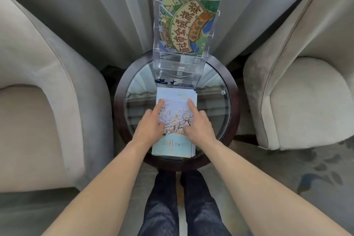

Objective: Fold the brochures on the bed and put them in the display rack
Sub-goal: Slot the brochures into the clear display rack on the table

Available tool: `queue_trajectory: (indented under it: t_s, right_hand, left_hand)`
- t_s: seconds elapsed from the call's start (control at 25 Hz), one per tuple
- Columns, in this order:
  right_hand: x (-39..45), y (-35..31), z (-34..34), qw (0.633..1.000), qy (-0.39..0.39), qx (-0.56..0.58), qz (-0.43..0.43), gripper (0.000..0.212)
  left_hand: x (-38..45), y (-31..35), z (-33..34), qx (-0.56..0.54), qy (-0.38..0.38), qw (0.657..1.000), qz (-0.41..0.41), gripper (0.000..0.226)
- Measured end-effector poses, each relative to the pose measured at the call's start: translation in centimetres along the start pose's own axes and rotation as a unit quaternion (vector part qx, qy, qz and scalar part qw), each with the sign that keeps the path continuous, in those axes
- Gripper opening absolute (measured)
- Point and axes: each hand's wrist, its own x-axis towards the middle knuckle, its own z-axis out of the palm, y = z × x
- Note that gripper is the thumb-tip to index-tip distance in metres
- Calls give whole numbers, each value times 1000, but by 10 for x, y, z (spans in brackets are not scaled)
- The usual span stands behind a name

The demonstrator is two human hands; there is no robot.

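Folded blossom-print brochure flat on glass table, clear display rack upright behind, holding green brochure

Seating corner of a hotel room or lounge. A small round table with a dark wood rim and a glass top stands between two matching beige upholstered armchairs, the left armchair and the right armchair. Pale grey full-length curtains hang directly behind. A patterned grey carpet covers the floor. On the table, a clear acrylic display rack holds an illustrated tourist brochure, and a stack of printed leaflets lies in front of it, furnishings typical of guest accommodation.
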Motion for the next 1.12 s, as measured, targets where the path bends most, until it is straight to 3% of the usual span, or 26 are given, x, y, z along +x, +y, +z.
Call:
queue_trajectory:
  t_s: [0.28, 0.4, 0.48, 0.72, 0.92, 1.12]
  right_hand:
    - [16, 13, 16, 997, -28, -69, -6, 89]
    - [15, 8, 22, 981, 34, -191, -27, 72]
    - [15, 7, 26, 959, 67, -268, -72, 67]
    - [25, 8, 38, 942, 83, -303, -117, 63]
    - [27, 1, 33, 950, 76, -282, -113, 58]
    - [20, 2, 26, 995, 64, -80, 0, 69]
  left_hand:
    - [8, -6, 23, 55, 18, 998, -16, 73]
    - [7, -5, 31, 165, 68, 984, 17, 69]
    - [7, -3, 38, 223, 56, 971, 69, 68]
    - [13, -9, 55, 274, 39, 957, 86, 72]
    - [19, -1, 45, 220, 35, 971, 90, 65]
    - [12, 12, 38, -15, 69, 997, -44, 75]
